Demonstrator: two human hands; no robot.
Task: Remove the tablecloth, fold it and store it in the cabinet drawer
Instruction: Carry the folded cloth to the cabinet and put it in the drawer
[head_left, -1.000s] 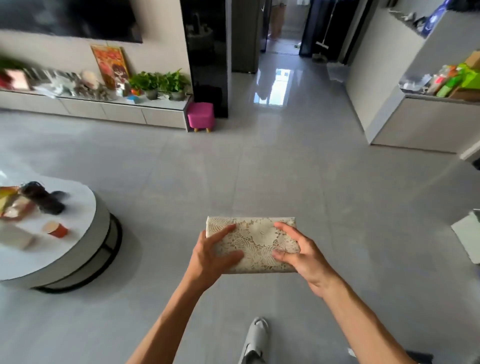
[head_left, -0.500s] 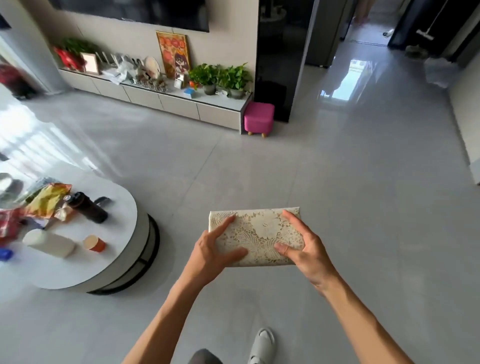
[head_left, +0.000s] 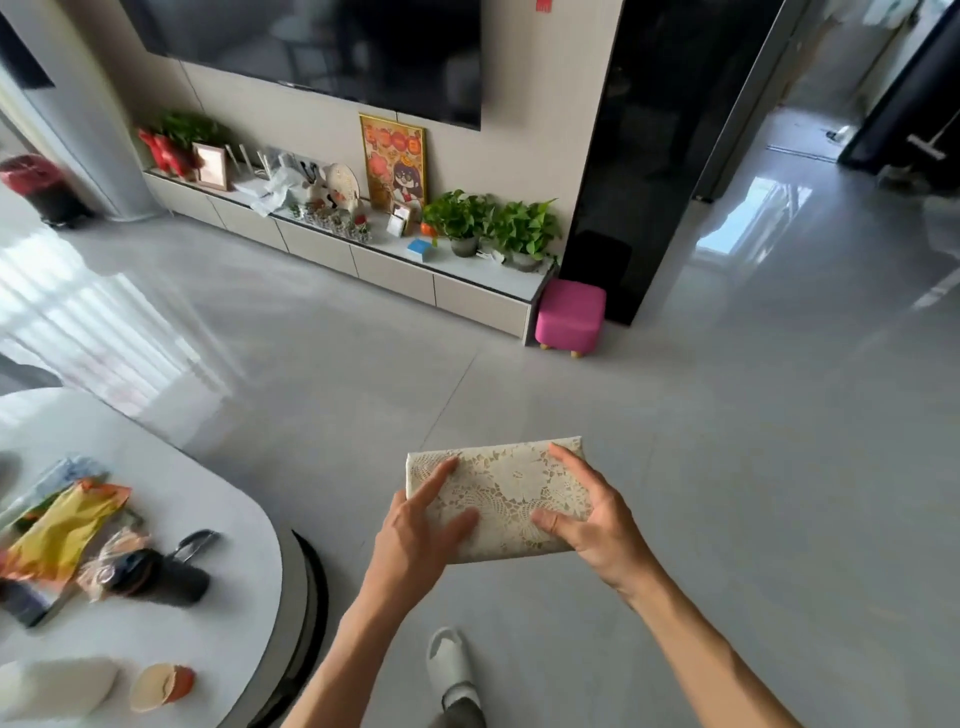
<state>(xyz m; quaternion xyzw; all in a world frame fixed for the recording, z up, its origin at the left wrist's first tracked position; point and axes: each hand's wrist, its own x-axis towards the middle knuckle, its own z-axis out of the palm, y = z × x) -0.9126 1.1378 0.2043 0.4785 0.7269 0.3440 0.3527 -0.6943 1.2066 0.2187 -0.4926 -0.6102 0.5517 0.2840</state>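
The cream lace tablecloth (head_left: 501, 491) is folded into a thick rectangle and held in the air over the grey floor, in front of my chest. My left hand (head_left: 415, 525) grips its left end with the thumb on top. My right hand (head_left: 592, 519) grips its right end the same way. A long low cabinet (head_left: 395, 267) with several closed drawer fronts runs along the far wall under the television, well ahead of the cloth.
A white oval coffee table (head_left: 228, 551) at the lower left carries snack bags, a dark bottle (head_left: 161, 574), a white bottle and an orange cup (head_left: 163, 686). A pink stool (head_left: 570, 316) stands at the cabinet's right end beside a black panel. Plants and frames crowd the cabinet top.
The view has swung left and moved closer to the wall cabinet; the coffee table has slid nearer at the lower left. Both hands keep the same hold on the folded cloth.
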